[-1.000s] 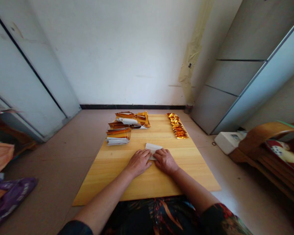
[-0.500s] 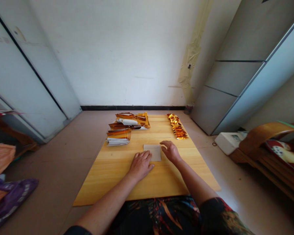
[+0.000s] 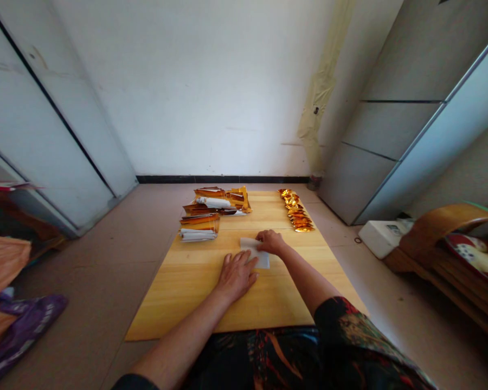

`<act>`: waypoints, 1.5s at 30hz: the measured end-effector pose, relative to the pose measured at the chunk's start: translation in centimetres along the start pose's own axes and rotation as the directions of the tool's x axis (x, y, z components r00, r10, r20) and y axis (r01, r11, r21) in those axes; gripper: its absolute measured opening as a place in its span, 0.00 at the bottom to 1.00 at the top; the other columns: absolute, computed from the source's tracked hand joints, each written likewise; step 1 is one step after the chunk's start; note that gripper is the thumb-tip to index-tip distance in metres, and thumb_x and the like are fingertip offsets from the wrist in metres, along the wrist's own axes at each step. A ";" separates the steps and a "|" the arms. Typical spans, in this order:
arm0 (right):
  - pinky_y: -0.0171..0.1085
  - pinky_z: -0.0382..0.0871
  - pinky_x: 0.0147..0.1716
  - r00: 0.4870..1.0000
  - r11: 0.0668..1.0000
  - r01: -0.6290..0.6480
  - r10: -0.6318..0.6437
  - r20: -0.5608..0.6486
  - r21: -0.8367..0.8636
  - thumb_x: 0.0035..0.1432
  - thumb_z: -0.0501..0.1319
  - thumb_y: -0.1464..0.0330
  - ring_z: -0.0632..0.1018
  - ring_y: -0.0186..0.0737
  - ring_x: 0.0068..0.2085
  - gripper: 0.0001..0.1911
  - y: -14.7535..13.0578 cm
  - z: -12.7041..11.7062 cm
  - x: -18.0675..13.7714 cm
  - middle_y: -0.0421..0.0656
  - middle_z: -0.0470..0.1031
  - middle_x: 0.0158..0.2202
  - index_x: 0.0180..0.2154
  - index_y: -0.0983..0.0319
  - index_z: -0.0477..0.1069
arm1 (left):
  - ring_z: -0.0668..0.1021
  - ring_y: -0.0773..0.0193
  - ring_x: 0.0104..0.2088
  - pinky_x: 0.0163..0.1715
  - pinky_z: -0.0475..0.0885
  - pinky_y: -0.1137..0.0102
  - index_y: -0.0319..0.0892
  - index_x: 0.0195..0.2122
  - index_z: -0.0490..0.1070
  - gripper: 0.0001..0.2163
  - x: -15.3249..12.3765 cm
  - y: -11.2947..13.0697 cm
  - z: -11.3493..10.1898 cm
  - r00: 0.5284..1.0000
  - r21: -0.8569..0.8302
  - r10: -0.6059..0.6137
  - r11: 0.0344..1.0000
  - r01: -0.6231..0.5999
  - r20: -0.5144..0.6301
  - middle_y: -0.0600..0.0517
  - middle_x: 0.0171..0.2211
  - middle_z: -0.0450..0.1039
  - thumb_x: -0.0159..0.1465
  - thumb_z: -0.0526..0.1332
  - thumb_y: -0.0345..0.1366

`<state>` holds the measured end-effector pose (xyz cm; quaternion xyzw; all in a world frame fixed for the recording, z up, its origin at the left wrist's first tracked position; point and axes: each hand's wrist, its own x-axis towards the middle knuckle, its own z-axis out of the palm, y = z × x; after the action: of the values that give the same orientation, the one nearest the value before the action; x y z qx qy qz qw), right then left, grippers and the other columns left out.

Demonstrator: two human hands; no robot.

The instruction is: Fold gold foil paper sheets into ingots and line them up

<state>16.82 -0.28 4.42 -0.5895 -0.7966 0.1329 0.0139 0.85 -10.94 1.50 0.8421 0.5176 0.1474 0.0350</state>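
Observation:
A small whitish sheet of paper [image 3: 263, 262] lies on the wooden table top in front of me. My left hand [image 3: 236, 275] rests on the paper's lower left part, palm down, fingers stretched out and a little apart. At the paper's upper right edge is my right hand [image 3: 271, 241], its fingers bent and closed on that edge. Its fingertips are partly hidden, so the exact pinch is hard to see.
Stacks of orange-brown and white wrappers [image 3: 199, 222] lie at the table's back left. A row of shiny gold packets [image 3: 296, 211] runs along the back right. Beyond the wooden table [image 3: 179, 292] stand a white wall, a grey fridge [image 3: 374, 146] and a wooden seat [image 3: 421, 260].
My right hand has moved left from beside the paper onto its upper right edge, and its fingers have closed. My left hand stays on the paper. The view has shifted slightly.

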 end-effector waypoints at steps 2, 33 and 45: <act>0.39 0.64 0.40 1.000 1.000 0.011 -0.011 0.006 0.004 0.45 0.65 0.67 0.74 0.45 0.45 0.17 -0.3 -0.3 0.3 0.42 0.76 0.43 0.41 0.55 0.75 | 0.65 0.51 0.57 0.53 0.59 0.50 0.50 0.54 0.65 0.19 0.0 0.0 0.1 1.000 0.003 0.001 1.000 -0.001 -0.001 0.45 0.58 0.63 0.62 0.57 0.41; 0.42 0.58 0.43 0.915 0.912 0.350 -0.382 -0.129 -0.216 0.61 0.51 0.68 0.66 0.46 0.46 0.20 -0.8 2.4 -6.7 0.47 0.69 0.46 0.55 0.55 0.63 | 0.68 0.54 0.48 0.52 0.65 0.57 0.44 0.45 0.69 0.13 0.0 -0.2 0.5 0.994 -0.041 0.046 0.998 -0.050 -0.094 0.46 0.47 0.63 0.58 0.60 0.36; 0.41 0.58 0.40 0.917 0.912 0.342 -0.376 -0.131 -0.229 0.64 0.49 0.65 0.66 0.46 0.44 0.16 -1.3 2.3 -6.5 0.48 0.69 0.44 0.52 0.54 0.66 | 0.67 0.56 0.53 0.56 0.62 0.58 0.42 0.45 0.67 0.16 -0.5 -0.7 -0.1 0.960 -0.042 0.147 0.986 -0.162 -0.237 0.45 0.50 0.67 0.58 0.52 0.24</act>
<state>17.14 -7.18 3.39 -0.4401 -0.8967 -0.0046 0.0472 0.04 -11.09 1.34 0.8553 0.4461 0.2633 -0.0119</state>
